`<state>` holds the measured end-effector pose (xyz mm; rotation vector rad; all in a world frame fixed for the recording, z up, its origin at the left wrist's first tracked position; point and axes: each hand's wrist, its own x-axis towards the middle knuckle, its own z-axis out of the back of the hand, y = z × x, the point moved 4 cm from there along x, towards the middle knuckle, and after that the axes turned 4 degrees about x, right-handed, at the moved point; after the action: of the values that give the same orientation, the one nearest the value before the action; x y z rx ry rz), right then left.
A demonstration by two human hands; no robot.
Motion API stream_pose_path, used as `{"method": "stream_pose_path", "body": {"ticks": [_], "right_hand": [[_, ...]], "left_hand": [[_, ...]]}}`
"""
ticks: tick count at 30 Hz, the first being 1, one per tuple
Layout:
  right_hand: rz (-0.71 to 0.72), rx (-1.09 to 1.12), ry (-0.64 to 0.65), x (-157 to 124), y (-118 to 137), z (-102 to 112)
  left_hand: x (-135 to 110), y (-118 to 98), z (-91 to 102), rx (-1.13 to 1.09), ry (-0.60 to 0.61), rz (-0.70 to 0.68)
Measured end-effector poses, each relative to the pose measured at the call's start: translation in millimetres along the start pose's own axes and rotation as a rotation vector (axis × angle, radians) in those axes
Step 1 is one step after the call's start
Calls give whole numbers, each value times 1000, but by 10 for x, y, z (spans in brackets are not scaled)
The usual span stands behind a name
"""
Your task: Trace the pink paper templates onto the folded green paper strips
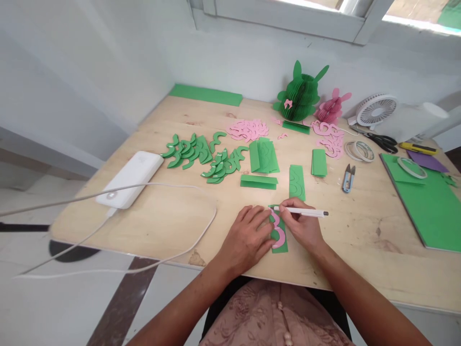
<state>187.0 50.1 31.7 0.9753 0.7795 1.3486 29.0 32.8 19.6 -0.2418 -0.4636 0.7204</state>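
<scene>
The left hand lies palm down with its fingers spread, pressing a curved pink paper template onto a green paper strip on the wooden worktop. The right hand grips a white pen, whose tip is at the template's far end, between the 2 hands. Just beyond the right hand lies 1 green strip with a drawn outline; farther out, to its right, are blue thread snips and 2 tape rolls lying together. Beyond the left hand are a folded green strip, folded green sheets and a heap of pink cutouts, with curved green cutouts ahead and to its left. A white power bank, with a cable plugged in, lies well to the left of that hand. Far beyond the right hand, near the wall, stand a green honeycomb-paper rabbit, a smaller pink one and a white fan.
</scene>
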Motion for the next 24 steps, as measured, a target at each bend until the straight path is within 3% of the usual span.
{"method": "stream_pose_path", "body": {"ticks": [24], "right_hand": [[-27, 2, -23, -35, -37, 29]], "left_hand": [[1, -5, -11, -6, 18, -1]]}}
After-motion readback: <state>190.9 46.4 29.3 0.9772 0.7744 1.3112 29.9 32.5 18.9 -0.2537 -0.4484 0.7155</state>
